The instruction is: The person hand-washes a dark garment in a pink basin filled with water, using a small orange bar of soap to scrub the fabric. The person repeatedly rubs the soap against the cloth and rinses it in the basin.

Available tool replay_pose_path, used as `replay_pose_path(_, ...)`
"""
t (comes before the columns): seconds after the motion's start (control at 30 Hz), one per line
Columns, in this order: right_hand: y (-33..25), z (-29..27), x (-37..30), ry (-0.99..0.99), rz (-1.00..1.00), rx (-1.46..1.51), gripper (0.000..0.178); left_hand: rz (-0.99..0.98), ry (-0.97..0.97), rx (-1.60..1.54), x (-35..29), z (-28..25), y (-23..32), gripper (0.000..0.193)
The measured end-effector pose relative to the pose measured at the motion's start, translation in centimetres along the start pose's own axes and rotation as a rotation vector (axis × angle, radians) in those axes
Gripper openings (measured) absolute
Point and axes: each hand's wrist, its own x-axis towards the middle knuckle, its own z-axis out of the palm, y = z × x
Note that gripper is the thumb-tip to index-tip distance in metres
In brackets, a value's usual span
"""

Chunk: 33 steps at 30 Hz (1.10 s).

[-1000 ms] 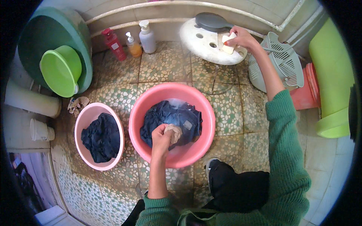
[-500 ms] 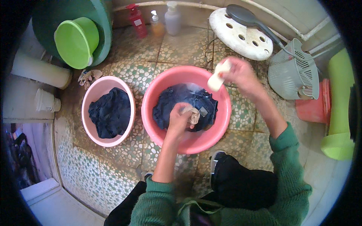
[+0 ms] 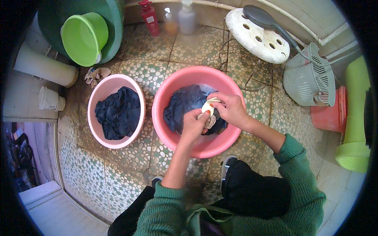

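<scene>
Both of my hands are close together over a pink basin (image 3: 160,135) that holds dark blue clothes (image 3: 177,108) in cloudy water. A pale yellow bar of soap (image 3: 208,107) is in my right hand (image 3: 233,111), its fingers pinched on the upper end. My left hand (image 3: 192,126) is closed on a small bunched beige cloth (image 3: 212,123), perhaps a sock; its exact kind is not clear. The soap's lower end meets the left fingers and the cloth, and part of it is hidden by the fingers.
To the left, a pale pink basin (image 3: 91,128) holds a dark garment (image 3: 119,112). Pump bottles (image 3: 187,17) line the back wall beside a green tub (image 3: 115,35) with a lime basin (image 3: 84,39). A white stool (image 3: 252,37) bears a shower head (image 3: 258,16); a grey basket (image 3: 301,78) stands right.
My right hand has come down and left with the soap, from above the basin's right rim to my left hand. The left hand keeps the beige cloth and has shifted slightly right.
</scene>
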Motion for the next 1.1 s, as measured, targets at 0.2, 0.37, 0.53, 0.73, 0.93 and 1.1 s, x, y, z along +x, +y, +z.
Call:
replay_pose_path(0.2, 1.4, 0.8, -1.2, 0.016, -0.506, -0.39, 0.04, 0.029, -0.047, -0.086, 0.0, 0.7, 0.1, 0.021)
replay_pose_path(0.37, 2.5, 1.4, -1.7, -0.105, -0.422, -0.3, 0.05, 0.002, -0.02, -0.157, 0.3, 0.4, 0.1, 0.024)
replay_pose_path(0.53, 2.9, 1.9, -1.1, -0.117, -0.213, -0.039, 0.044, 0.04, -0.084, 0.007, 0.3, 0.1, -0.3, 0.023)
replay_pose_path(0.73, 3.8, 0.6, 0.0, -0.013, 0.417, 0.631, 0.021, 0.048, -0.031, 0.048, 0.1, -0.5, 0.4, 0.018)
replay_pose_path(0.93, 2.0, 0.6, -2.4, -0.25, 0.6, 1.031, 0.025, 0.069, 0.092, 0.025, -0.1, -0.2, 0.8, 0.023)
replay_pose_path(1.1, 2.8, 1.3, -2.8, -0.311, 0.591, 1.091, 0.028, 0.1, 0.056, 0.064, 0.2, 0.3, 0.5, 0.026)
